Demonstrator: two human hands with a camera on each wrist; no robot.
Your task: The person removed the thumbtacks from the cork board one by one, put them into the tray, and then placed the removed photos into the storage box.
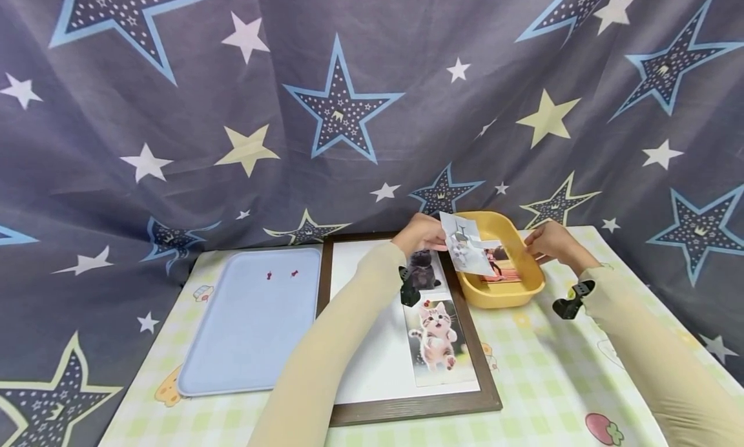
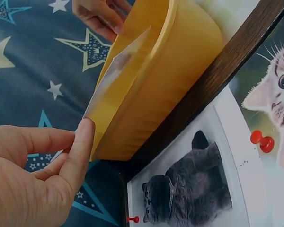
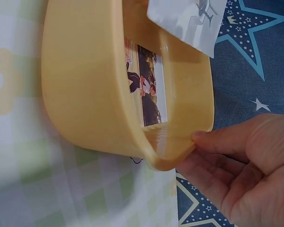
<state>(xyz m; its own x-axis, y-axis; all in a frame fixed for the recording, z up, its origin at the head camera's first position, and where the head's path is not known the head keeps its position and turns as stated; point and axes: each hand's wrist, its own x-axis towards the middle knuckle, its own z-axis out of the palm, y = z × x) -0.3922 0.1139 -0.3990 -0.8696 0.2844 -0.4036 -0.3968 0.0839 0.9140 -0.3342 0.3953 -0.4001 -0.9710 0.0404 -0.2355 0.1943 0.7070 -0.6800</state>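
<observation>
My left hand (image 1: 424, 232) pinches a photo print (image 1: 465, 243) by its edge between thumb and fingers, holding it tilted over a yellow plastic basin (image 1: 502, 300). At the basin's right side, my right hand (image 1: 555, 245) grips the rim with the thumb on the inner side, as the right wrist view shows. Inside the basin lies another photo (image 3: 149, 87) with a figure on it. Close to my left wrist is a brown-framed white board (image 1: 372, 356), bearing a grey cat photo (image 2: 184, 184) and a white kitten photo (image 1: 436, 343). Red pushpins (image 2: 262, 141) stick in these photos.
A pale blue tray (image 1: 250, 331) lies left of the board, with two red pushpins (image 1: 294, 273) on it. Under everything is a green checked tablecloth (image 1: 535, 382). A dark star-patterned curtain (image 1: 349, 176) hangs right behind the table.
</observation>
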